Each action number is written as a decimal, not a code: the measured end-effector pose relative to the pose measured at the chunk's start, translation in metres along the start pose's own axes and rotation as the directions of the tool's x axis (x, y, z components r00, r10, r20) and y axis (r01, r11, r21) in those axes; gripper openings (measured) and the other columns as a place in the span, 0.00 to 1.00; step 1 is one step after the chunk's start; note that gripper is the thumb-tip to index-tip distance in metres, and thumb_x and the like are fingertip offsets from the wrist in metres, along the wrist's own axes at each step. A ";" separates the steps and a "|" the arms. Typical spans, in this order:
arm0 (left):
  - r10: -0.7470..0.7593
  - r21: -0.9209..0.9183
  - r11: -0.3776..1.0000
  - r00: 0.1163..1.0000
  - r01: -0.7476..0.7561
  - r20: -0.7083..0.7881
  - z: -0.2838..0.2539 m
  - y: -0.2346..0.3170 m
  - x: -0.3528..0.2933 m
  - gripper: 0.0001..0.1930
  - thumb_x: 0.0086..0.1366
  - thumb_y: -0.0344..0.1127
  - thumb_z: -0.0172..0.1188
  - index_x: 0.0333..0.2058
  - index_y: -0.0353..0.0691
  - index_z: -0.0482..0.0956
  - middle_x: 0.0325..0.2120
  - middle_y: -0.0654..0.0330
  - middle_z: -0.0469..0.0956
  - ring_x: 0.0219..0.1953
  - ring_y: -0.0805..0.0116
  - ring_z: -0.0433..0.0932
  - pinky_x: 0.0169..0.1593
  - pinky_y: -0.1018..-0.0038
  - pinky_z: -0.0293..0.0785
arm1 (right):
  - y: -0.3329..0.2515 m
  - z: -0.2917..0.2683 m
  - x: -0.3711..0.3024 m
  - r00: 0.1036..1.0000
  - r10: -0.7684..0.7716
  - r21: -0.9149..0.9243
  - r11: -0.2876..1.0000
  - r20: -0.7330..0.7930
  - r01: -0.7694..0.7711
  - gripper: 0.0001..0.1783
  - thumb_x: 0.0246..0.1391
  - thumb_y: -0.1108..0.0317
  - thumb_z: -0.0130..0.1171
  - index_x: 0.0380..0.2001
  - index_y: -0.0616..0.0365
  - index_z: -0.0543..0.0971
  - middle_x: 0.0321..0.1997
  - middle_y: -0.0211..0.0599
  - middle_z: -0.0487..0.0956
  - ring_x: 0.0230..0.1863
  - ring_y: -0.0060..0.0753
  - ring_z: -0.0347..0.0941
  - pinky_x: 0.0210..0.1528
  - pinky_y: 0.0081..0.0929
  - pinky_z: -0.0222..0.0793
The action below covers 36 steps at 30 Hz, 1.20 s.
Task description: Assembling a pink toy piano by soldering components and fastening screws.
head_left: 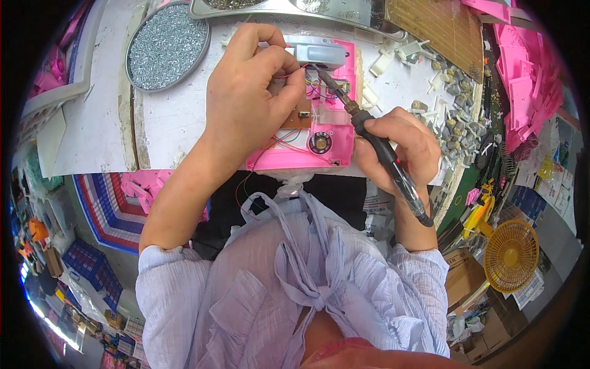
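A pink plastic toy housing lies in front of me on the white worktop, with its inside facing up. In it sit a small round speaker, a brown circuit board, a pale grey-blue plastic part and several thin coloured wires. My left hand is over the housing's left side, thumb and fingers pinched on a thin red wire. With my right hand I grip a soldering iron with a black handle. Its tip points at the wire beside my left fingertips; whether they touch cannot be made out.
A round tray of screws stands at the far left, a metal tray at the back. Small motors and white plastic parts lie on the right, near pink pieces. Lower right is a yellow fan; lower left, a striped basket.
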<state>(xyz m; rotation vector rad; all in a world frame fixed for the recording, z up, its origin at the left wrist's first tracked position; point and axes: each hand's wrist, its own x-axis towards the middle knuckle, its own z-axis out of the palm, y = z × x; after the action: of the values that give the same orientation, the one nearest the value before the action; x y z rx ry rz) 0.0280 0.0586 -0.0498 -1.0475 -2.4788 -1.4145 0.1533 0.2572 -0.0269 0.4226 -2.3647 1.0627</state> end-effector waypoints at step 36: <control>0.080 0.047 0.996 0.994 -0.077 -0.079 0.005 -0.001 0.001 0.06 0.53 0.27 0.70 0.28 0.35 0.81 0.37 0.57 0.77 0.30 0.65 0.81 0.33 0.71 0.78 | 0.010 -0.006 0.003 0.998 -0.050 -0.019 0.999 0.031 0.051 0.22 0.35 0.80 0.72 0.38 0.54 0.83 0.18 0.30 0.70 0.19 0.32 0.69 0.21 0.26 0.63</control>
<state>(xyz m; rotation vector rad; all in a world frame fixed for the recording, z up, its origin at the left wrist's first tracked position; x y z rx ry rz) 0.0277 0.0632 -0.0530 -1.0451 -2.3740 -1.3461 0.1479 0.2682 -0.0284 0.4916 -2.3761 1.0153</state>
